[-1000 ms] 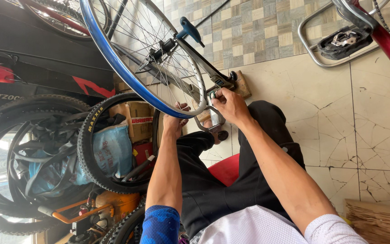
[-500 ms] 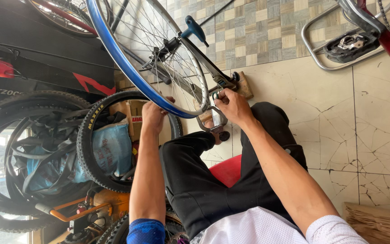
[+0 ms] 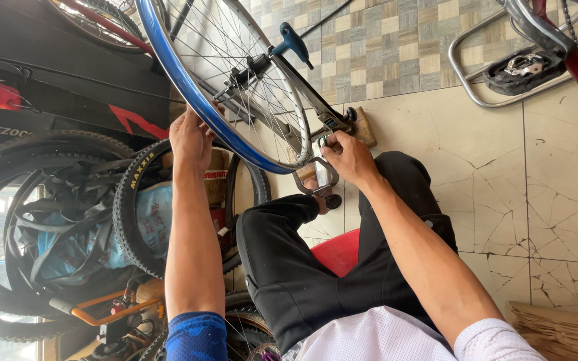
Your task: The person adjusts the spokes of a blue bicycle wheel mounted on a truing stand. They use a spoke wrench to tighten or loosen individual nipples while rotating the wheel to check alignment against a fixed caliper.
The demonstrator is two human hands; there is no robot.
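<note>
Head view: left hand [image 3: 190,137] higher on blue rim [image 3: 188,87].

We record even, soft daylight; blown-out glare at the lower left behind the stacked tyres [image 3: 48,220]; faint shadows on the floor tiles [image 3: 536,200]; sharp focus throughout.

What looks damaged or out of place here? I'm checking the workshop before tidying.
The floor tiles beside the person's leg are cracked, with dark lines branching across them. The blue-rimmed wheel that the left hand touches shows no visible damage.
</note>
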